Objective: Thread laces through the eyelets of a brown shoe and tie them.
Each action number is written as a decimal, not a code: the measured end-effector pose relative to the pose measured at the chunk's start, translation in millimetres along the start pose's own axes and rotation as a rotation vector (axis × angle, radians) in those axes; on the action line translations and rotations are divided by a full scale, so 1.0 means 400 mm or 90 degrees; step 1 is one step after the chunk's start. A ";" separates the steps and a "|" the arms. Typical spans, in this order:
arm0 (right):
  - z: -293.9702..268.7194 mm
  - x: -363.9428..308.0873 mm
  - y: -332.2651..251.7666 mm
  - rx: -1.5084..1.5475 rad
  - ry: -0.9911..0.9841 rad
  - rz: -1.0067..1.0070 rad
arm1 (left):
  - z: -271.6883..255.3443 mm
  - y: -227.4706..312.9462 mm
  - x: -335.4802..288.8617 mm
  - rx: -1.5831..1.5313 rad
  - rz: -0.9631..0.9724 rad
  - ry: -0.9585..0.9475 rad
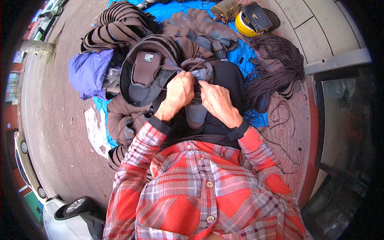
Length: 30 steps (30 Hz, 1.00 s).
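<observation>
A grey-brown shoe upper (196, 115) lies on my black-covered lap, its tongue label toward the far side. My left hand (179, 91) is closed in a pinch at the upper's left edge, and a dark shoelace (159, 82) loops out beside it. At the opposite edge my right hand (218, 101) has its fingers curled and the index fingertip against the lacing area. Whatever those fingertips hold is too small to make out. Just left of my left hand rests a stack of brown uppers (146, 72), the top one showing a white label.
Fanned piles of brown uppers (196, 30) cover a blue tarp (166, 12). A heap of dark laces (274, 68) lies at the right, and a purple bag (90, 74) at the left. Far right are a yellow round container (244, 26) and a black wallet-like case (257, 17).
</observation>
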State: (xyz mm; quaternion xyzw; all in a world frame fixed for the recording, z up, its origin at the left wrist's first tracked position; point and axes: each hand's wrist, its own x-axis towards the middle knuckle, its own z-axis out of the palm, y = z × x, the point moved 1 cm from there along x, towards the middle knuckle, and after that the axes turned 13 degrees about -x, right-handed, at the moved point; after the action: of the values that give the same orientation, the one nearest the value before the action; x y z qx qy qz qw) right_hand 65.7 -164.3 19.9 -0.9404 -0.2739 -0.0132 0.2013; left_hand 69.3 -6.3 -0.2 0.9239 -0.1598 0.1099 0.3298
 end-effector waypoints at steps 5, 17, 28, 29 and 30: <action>0.025 0.005 -0.012 0.141 -0.095 0.114 | 0.004 0.016 -0.024 -0.082 -0.111 0.047; -0.013 0.043 -0.008 -0.082 0.000 -0.021 | -0.024 0.026 0.007 -0.057 -0.225 -0.047; -0.025 0.129 -0.030 -0.304 -0.040 -0.357 | -0.011 -0.008 -0.016 -0.087 -0.215 0.014; -0.026 0.131 -0.034 -0.313 -0.034 -0.378 | -0.014 -0.008 -0.018 -0.088 -0.204 0.016; -0.030 0.136 -0.034 -0.315 -0.035 -0.386 | -0.015 -0.009 -0.019 -0.093 -0.194 0.017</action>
State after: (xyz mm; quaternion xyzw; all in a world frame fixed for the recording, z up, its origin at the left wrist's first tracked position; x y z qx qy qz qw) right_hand 105.9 -130.8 43.5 -0.8367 -0.5335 -0.1122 -0.0519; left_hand 63.2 1.9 -0.2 0.9093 -0.0215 0.0588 0.4114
